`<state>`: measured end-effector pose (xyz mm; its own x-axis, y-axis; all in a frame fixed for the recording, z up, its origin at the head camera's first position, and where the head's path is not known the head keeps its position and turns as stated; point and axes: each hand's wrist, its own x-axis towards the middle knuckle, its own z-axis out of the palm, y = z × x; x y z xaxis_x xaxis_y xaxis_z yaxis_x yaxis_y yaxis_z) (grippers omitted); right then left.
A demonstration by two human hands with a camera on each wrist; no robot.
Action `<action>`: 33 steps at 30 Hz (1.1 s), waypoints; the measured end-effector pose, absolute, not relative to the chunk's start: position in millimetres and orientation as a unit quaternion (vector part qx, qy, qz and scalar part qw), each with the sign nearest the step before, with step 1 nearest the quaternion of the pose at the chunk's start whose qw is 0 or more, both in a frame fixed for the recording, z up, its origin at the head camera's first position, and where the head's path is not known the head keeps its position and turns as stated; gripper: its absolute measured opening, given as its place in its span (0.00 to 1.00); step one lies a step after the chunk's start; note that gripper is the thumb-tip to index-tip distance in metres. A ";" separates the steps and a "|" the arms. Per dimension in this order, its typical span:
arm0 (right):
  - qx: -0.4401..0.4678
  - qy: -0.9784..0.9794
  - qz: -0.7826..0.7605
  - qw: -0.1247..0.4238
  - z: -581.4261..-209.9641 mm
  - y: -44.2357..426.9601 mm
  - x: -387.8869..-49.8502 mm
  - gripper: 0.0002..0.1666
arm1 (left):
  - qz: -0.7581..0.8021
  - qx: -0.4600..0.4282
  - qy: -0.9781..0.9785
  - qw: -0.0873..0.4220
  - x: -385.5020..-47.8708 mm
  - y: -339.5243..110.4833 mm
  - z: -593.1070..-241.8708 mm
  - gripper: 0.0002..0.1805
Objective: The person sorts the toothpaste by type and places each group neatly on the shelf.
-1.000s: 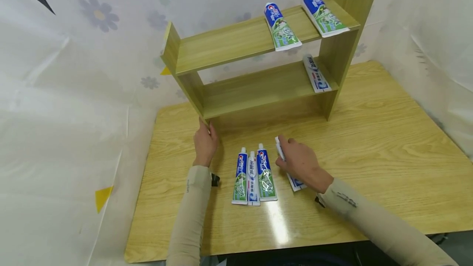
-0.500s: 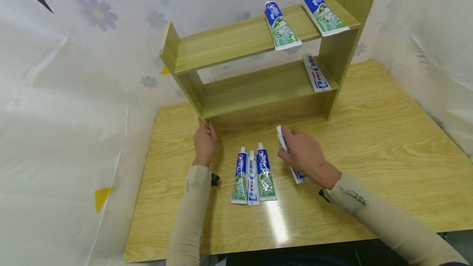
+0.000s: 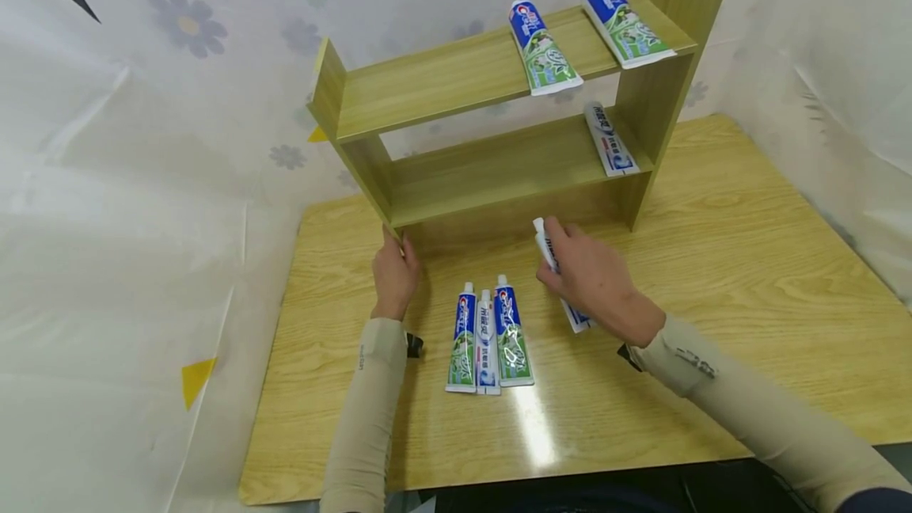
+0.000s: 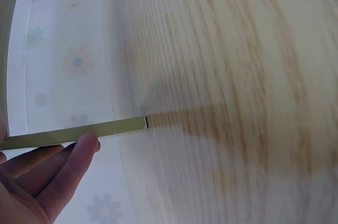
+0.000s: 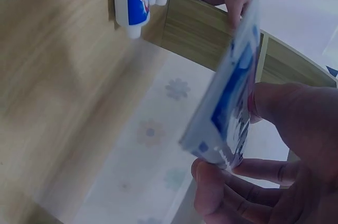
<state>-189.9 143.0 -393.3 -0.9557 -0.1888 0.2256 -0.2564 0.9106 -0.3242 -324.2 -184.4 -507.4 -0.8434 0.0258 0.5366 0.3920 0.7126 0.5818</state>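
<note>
My right hand [image 3: 594, 279] holds a white and blue toothpaste tube [image 5: 232, 92] between thumb and fingers, lifted off the table, its cap end pointing toward the shelf. The left hand [image 3: 395, 279] grips the lower front edge of the wooden shelf's left side panel [image 4: 116, 127]. Between the hands, three toothpaste tubes lie side by side on the table: a blue-green one [image 3: 463, 343], a white one [image 3: 488, 347] and another blue-green one [image 3: 513, 335]. The two-tier wooden shelf [image 3: 427, 97] stands behind them.
Two blue-green toothpaste tubes, a middle one [image 3: 543, 54] and a right one [image 3: 627, 26], lie on the upper board, ends overhanging its front edge. A white tube [image 3: 610, 141] lies at the right of the lower board. The wooden table [image 3: 769, 299] extends to the right.
My right hand has raised the white toothpaste tube and moved it forward toward the shelf. The left hand stays on the side panel, and the other tubes have not moved.
</note>
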 end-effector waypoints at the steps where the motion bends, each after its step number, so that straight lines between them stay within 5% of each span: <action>1: 0.117 -0.972 0.178 0.102 -390.8 143.7 -191.0 0.27 | -0.356 -0.114 -0.891 0.259 -330.8 -187.1 -516.3 0.20; 6: 0.122 -0.968 0.168 0.140 -378.4 147.4 -195.8 0.26 | -0.328 -0.103 -0.902 0.261 -361.4 -203.3 -557.3 0.27; 13: 0.113 -0.968 0.156 0.158 -367.2 149.7 -202.5 0.29 | -0.357 -0.094 -0.900 0.232 -314.4 -176.1 -491.1 0.20; 29: 0.110 -0.964 0.154 0.185 -363.9 156.8 -221.3 0.27 | -0.354 -0.108 -0.892 0.259 -342.5 -192.6 -534.0 0.21; 33: 0.112 -0.962 0.152 0.197 -362.5 157.2 -225.4 0.26 | -0.358 -0.114 -0.892 0.251 -322.4 -182.0 -504.4 0.22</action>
